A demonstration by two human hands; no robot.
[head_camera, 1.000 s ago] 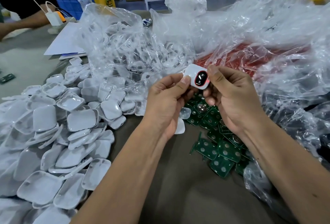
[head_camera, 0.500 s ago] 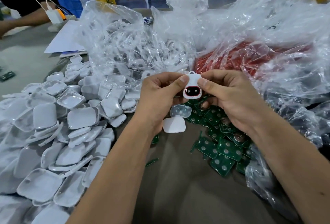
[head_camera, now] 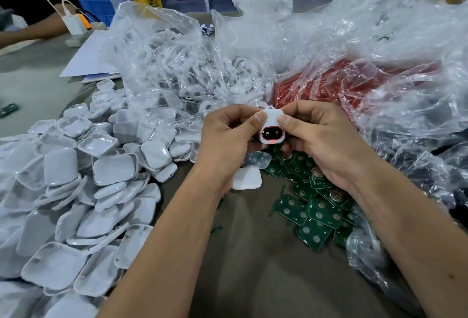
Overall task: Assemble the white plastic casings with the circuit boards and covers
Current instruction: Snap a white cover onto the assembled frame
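Both hands hold 1 white casing [head_camera: 272, 127] above the table [head_camera: 253, 267], centre of view. The left hand [head_camera: 225, 145] pinches its left edge, thumb pressed on the top face, remaining fingers curled beneath. The right hand [head_camera: 326, 140] pinches the right edge the same way, thumb on top. The casing's near end shows a dark window ringed in red. Directly below the hands lie a loose white cover [head_camera: 247, 178] and a clear insert [head_camera: 258, 160], beside a heap of green circuit boards [head_camera: 314, 213]. A large pile of white covers [head_camera: 76, 191] occupies the left. Clear plastic bags [head_camera: 354, 51] lie behind, 1 holding red parts [head_camera: 329, 84].
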